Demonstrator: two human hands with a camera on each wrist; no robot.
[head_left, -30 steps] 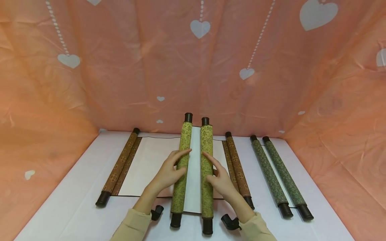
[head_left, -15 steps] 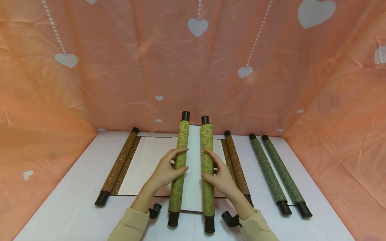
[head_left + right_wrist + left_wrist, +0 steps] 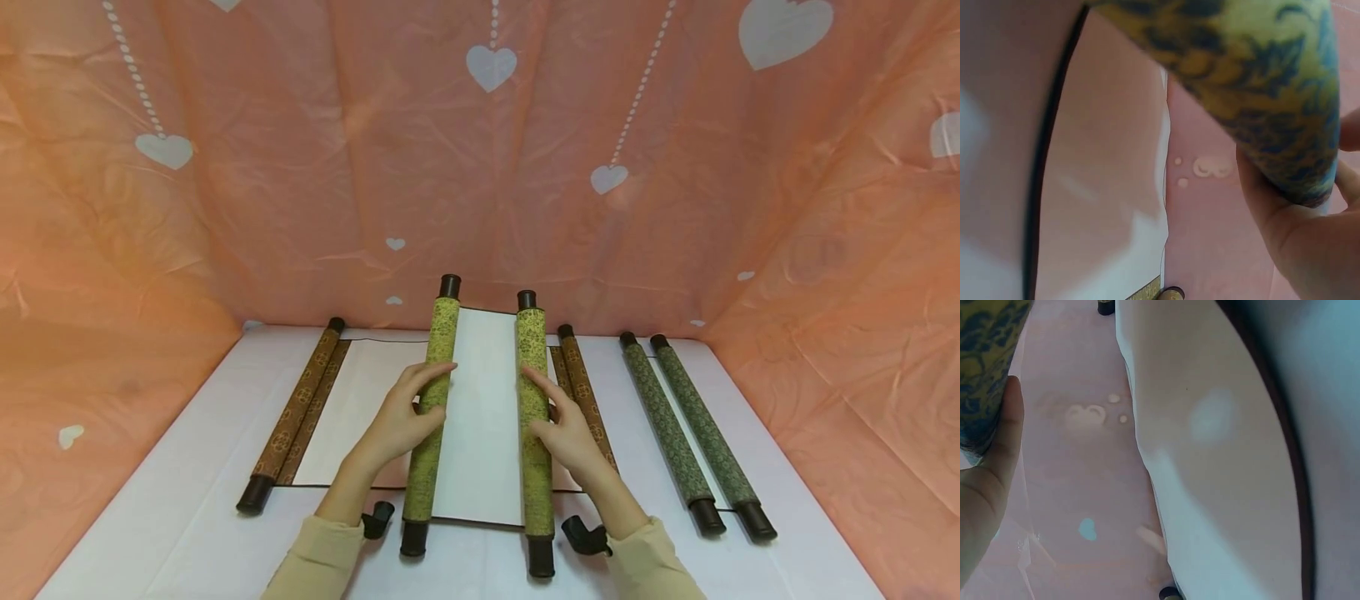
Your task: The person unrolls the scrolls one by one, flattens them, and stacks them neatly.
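A yellow-green patterned scroll with dark end knobs is partly unrolled in the middle of the head view, a strip of white paper (image 3: 483, 417) showing between its two rolls. My left hand (image 3: 397, 417) grips the left roll (image 3: 424, 467), thumb and fingers curled round it. Round the right roll (image 3: 535, 483) curl the fingers and thumb of my right hand (image 3: 568, 433). The scroll is held over a brown-patterned scroll (image 3: 352, 425) that lies spread open beneath. In the right wrist view the yellow patterned roll (image 3: 1260, 94) sits within the right hand (image 3: 1316, 244).
On the right of the white table (image 3: 157, 533) lies a green-patterned scroll (image 3: 667, 425), its two rolls close together. Pink cloth (image 3: 480, 208) with pale hearts rises behind and at both sides. Dark wrist devices (image 3: 587, 537) sit near both cuffs.
My hands have moved apart, the left hand leftward and the right hand rightward. Between the rolls, the white paper strip has grown from narrow to clearly wider.
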